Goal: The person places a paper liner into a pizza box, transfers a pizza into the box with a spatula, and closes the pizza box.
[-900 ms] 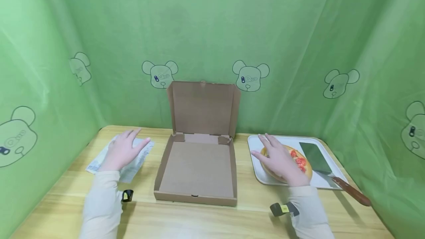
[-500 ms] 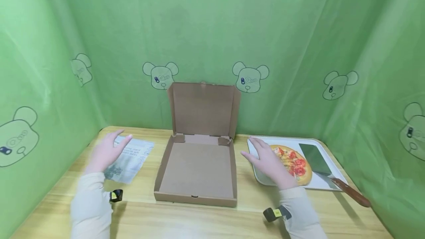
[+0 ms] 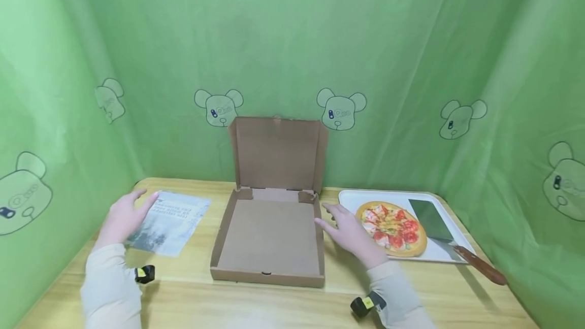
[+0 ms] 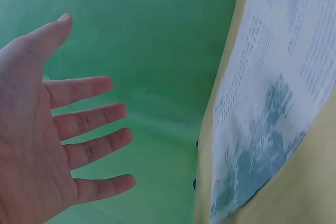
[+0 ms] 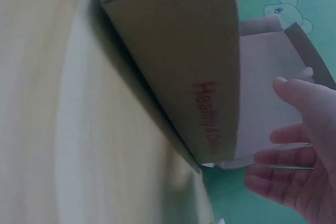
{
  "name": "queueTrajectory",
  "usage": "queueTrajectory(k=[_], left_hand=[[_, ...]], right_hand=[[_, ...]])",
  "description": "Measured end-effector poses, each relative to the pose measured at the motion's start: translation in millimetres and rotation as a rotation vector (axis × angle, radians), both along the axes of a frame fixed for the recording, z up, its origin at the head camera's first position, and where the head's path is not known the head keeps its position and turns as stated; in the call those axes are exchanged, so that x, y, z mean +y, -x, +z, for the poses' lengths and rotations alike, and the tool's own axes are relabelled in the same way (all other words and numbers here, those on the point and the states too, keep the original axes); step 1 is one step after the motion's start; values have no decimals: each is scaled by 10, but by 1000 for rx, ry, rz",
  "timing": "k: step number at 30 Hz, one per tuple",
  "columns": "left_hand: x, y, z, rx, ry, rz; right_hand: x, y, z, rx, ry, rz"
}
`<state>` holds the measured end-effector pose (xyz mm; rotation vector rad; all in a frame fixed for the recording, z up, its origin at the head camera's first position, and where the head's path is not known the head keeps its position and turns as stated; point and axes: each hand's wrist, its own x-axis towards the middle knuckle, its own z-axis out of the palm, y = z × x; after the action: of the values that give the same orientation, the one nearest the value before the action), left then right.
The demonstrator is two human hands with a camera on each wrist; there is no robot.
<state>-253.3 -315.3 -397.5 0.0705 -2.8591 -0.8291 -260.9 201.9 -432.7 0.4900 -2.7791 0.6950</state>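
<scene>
My left hand (image 3: 124,219) hovers at the left edge of a printed paper sheet (image 3: 175,222), thumb overlapping its corner in the head view. In the left wrist view its fingers (image 4: 86,121) are spread, with nothing in them. My right hand (image 3: 351,231) is beside the right wall of an open cardboard pizza box (image 3: 269,237), fingertips right at that wall in the head view. In the right wrist view its fingers (image 5: 286,158) extend loosely and hold nothing; the box side (image 5: 184,66) carries red lettering. The box lid (image 3: 276,154) stands up at the back.
A white tray (image 3: 349,198) on the right bears a pizza (image 3: 393,230) and a flat metal server (image 3: 429,219), whose brown wooden handle (image 3: 480,265) sticks out over the tray's edge. Green curtains (image 3: 274,39) enclose the wooden table (image 3: 256,308) on three sides.
Both hands have moved left. The right hand has left its place over the pizza for the box's right side; the left has slid off most of the paper, uncovering it.
</scene>
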Motion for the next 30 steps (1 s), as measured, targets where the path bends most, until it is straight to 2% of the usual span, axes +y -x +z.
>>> queueTrajectory(k=[9, 17, 21, 30], left_hand=[[-141, -14, -137, -33, 21, 4], [-293, 78, -242, -112, 76, 16], [-362, 110, -263, -141, 110, 14], [-500, 189, -245, -177, 125, -9]], right_hand=[[-90, -8, -50, -44, -17, -43], [-129, 24, -116, -44, -30, -96], [-122, 34, -168, -48, -1, -103], [-92, 63, -235, -53, 5, -82]])
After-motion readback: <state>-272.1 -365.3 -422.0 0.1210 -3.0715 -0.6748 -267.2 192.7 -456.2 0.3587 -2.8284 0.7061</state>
